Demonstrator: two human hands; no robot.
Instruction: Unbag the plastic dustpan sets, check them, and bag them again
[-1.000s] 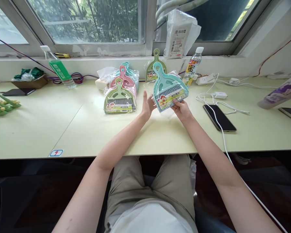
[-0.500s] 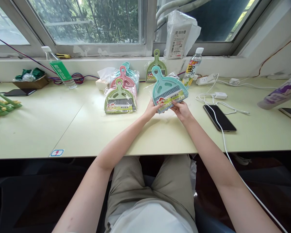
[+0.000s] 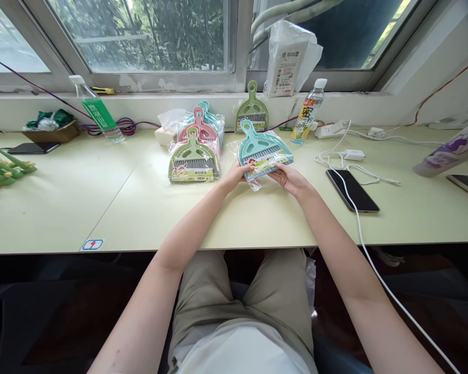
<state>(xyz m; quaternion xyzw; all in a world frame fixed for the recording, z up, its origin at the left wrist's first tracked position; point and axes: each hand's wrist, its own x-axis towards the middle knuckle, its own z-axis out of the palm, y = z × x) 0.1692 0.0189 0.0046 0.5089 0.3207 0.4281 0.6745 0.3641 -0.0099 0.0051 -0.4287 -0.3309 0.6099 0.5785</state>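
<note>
Between my hands is a turquoise dustpan and brush set (image 3: 263, 148) in clear plastic wrap, tilted back with its handle pointing away from me. My left hand (image 3: 236, 175) grips its lower left corner, and my right hand (image 3: 290, 179) pinches the lower right edge, thumb on the label. To the left, a wrapped green dustpan set (image 3: 194, 158) lies in front of a pink dustpan set (image 3: 200, 124), with turquoise handles (image 3: 206, 108) showing behind. Another green dustpan set (image 3: 252, 109) leans upright against the wall.
A drink bottle (image 3: 307, 114), a power strip (image 3: 331, 129), white cables and a phone (image 3: 353, 190) are on the right of the table (image 3: 140, 218). At left are a green-labelled bottle (image 3: 100, 114) and a small box (image 3: 54, 134). A tissue pack (image 3: 169, 127) sits near the stack.
My hands have brought the turquoise dustpan set slightly lower and to the left, tipping it flatter. The stacked sets stay where they were.
</note>
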